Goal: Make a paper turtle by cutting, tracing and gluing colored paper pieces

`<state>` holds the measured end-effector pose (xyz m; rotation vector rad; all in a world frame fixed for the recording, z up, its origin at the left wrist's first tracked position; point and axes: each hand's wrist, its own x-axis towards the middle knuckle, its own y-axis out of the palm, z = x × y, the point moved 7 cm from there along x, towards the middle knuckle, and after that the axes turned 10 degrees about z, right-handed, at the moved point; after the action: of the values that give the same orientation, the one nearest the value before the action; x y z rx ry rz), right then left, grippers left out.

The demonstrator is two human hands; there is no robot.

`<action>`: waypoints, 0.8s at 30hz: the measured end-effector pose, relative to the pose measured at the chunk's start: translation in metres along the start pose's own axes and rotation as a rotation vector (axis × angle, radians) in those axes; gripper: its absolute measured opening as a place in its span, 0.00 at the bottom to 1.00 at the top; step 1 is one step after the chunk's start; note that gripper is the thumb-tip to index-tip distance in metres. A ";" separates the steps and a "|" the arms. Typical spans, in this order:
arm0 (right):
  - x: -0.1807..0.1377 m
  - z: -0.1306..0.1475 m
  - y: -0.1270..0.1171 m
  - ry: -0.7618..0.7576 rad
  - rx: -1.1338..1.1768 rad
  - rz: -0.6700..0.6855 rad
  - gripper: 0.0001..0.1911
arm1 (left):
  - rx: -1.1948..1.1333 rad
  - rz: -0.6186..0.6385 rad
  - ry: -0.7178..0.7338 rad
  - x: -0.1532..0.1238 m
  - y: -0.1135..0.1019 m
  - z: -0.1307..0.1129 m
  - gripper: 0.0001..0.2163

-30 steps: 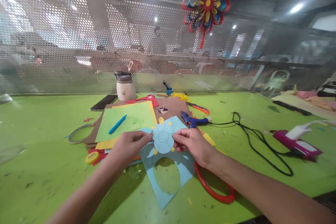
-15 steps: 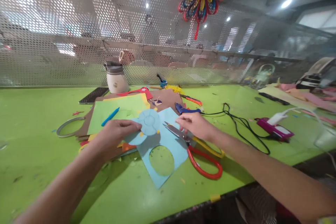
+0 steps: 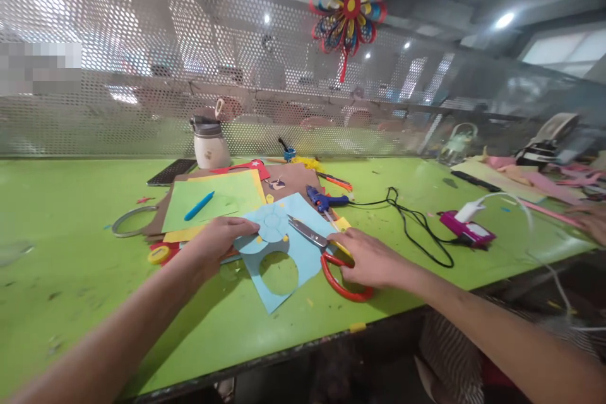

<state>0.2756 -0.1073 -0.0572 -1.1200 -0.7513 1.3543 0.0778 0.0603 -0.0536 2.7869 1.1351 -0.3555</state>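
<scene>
My left hand (image 3: 231,233) pinches the edge of a light blue paper cutout (image 3: 273,222) with circles drawn on it and small yellow bits at its rim. Underneath lies a blue sheet (image 3: 303,205) with a round hole cut through it. My right hand (image 3: 367,255) is closed round the handles of scissors (image 3: 348,293), one loop red and one yellow. Their blades (image 3: 307,231) lie over the sheet, tips pointing at the cutout. Just beyond that hand rests a blue glue gun (image 3: 324,200).
Green and yellow paper with a blue pen (image 3: 199,206) on it lies left, by a tape ring (image 3: 135,221). Behind stand a jug (image 3: 211,146) and a keyboard (image 3: 171,172). A cord runs to a purple power strip (image 3: 466,229). Another person's hand (image 3: 591,221) shows far right.
My right hand has come down from above the blades onto the scissors' handles and closed on them. My left hand still holds the cutout. The whole view has shifted slightly.
</scene>
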 end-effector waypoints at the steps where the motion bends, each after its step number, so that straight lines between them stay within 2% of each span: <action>1: 0.000 -0.002 0.001 -0.004 0.007 0.005 0.32 | 0.015 -0.001 0.000 -0.002 0.002 -0.002 0.08; 7: -0.018 -0.012 0.002 -0.027 0.004 -0.013 0.30 | 0.107 -0.022 0.007 -0.011 0.018 -0.002 0.09; 11: -0.023 -0.018 -0.014 -0.067 -0.045 -0.033 0.21 | 0.261 -0.048 -0.045 -0.009 0.027 0.010 0.10; 14: 0.006 -0.027 -0.040 -0.071 -0.111 -0.128 0.16 | 0.413 -0.060 -0.071 -0.005 0.029 0.013 0.11; 17: 0.057 -0.032 -0.057 -0.129 -0.192 -0.195 0.14 | 0.564 -0.038 -0.094 -0.003 0.029 0.009 0.14; 20: 0.105 -0.038 -0.054 -0.194 -0.250 -0.169 0.15 | 0.712 -0.048 -0.080 -0.009 0.020 -0.001 0.16; 24: 0.131 -0.054 -0.039 -0.239 -0.248 -0.155 0.15 | 0.864 -0.120 -0.015 -0.030 0.001 -0.017 0.16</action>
<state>0.3558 0.0160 -0.0635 -1.0764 -1.1831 1.3008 0.0609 0.0422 -0.0298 3.3905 1.3953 -1.1100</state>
